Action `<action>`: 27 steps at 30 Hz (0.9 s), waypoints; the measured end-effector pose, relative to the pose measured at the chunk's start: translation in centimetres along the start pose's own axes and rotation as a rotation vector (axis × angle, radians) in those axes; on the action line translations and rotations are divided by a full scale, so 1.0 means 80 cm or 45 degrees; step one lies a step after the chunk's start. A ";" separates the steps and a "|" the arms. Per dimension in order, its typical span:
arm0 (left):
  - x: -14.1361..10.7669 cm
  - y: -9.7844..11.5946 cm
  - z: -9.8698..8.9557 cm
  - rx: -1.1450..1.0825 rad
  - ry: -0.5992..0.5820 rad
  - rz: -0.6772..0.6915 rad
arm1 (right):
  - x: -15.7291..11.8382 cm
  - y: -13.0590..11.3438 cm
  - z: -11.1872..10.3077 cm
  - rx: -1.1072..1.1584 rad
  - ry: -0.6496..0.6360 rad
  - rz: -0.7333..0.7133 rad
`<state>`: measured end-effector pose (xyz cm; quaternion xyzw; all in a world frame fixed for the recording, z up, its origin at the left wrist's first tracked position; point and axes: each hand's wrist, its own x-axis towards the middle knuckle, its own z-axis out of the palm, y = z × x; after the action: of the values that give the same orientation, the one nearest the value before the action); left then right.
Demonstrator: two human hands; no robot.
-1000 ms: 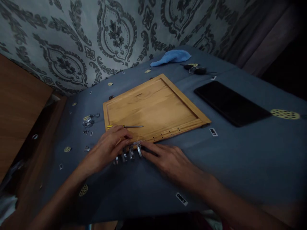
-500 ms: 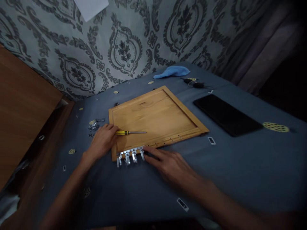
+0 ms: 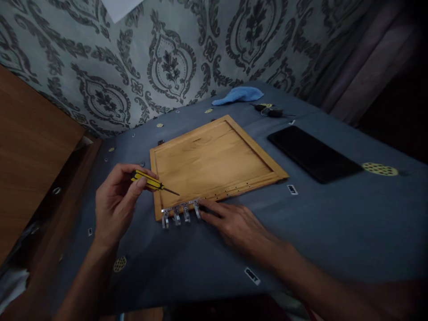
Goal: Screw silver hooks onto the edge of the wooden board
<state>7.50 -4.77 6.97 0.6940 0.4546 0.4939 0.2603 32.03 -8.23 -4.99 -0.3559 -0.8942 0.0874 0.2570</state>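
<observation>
My left hand (image 3: 115, 205) is closed around a yellow and black screwdriver (image 3: 151, 182), lifted over the left side of a wooden panel (image 3: 207, 151). The shaft slants down to the right, its tip apart from the metal. Several silvery metal hooks (image 3: 177, 216) sit in a row along the panel's near edge. At the row's right end, the fingertips of my right hand (image 3: 239, 225) pinch the last metal hook (image 3: 197, 209) against that edge. A line of small dark holes (image 3: 227, 194) continues along the edge to the right.
Blue-grey cloth (image 3: 321, 223) covers the surface. A black flat slab (image 3: 314, 154) lies right of the panel, keys (image 3: 272, 111) and a blue cloth (image 3: 240, 95) behind it. A patterned wall (image 3: 170, 67) rises at the back; wooden furniture (image 3: 33, 156) stands at left.
My left hand has picked the screwdriver up off the panel, drawn it left and tilted its tip down toward the hooks. My right hand stays at the last hook. The view shifted slightly.
</observation>
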 end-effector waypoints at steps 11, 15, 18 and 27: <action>-0.019 0.012 0.038 0.049 -0.045 0.140 | 0.004 -0.003 -0.006 -0.052 -0.010 0.011; -0.020 0.009 0.041 0.045 -0.083 0.130 | 0.004 -0.003 -0.007 -0.039 -0.018 0.012; -0.021 0.007 0.043 0.059 -0.099 0.150 | 0.004 -0.002 -0.007 -0.019 -0.044 0.017; -0.020 0.007 0.044 0.125 -0.119 0.148 | 0.004 -0.003 -0.006 -0.014 -0.024 -0.004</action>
<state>10.75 -6.16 5.34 0.7535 0.4244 0.4524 0.2179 31.95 -8.17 -4.37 -0.3551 -0.8976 0.0855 0.2467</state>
